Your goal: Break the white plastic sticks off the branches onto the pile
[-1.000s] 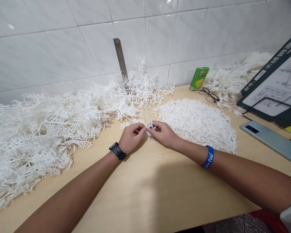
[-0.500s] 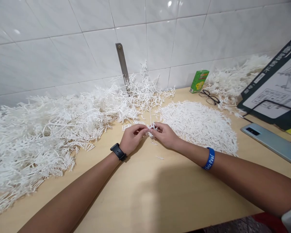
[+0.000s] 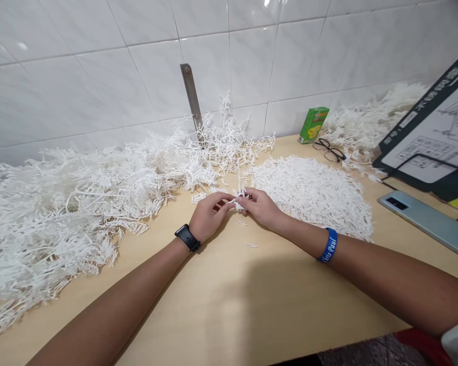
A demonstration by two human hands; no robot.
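Observation:
My left hand (image 3: 212, 214) and my right hand (image 3: 262, 207) meet over the middle of the table, fingertips pinched close together. Between them is a small white branched plastic piece (image 3: 239, 192), with a thin stem pointing up toward the wall. Both hands grip it; its lower part is partly hidden by the fingers. Just below lie a few loose white bits (image 3: 251, 245). To the right of my right hand spreads a flat heap of short white pieces (image 3: 313, 195). Left of my left hand is a large tangled pile of white branched plastic strands (image 3: 80, 203).
A metal strip (image 3: 191, 96) leans on the tiled wall (image 3: 145, 76). At the back right are a green box (image 3: 313, 125), eyeglasses (image 3: 329, 150) and another white pile (image 3: 366, 119). A phone (image 3: 431, 221) and a dark printed carton (image 3: 435, 122) stand on the right side of the wooden table (image 3: 198, 305).
My hands stay at the same spot, with a small shift of the fingers around the white piece. Its stem now stands out more clearly above the fingertips.

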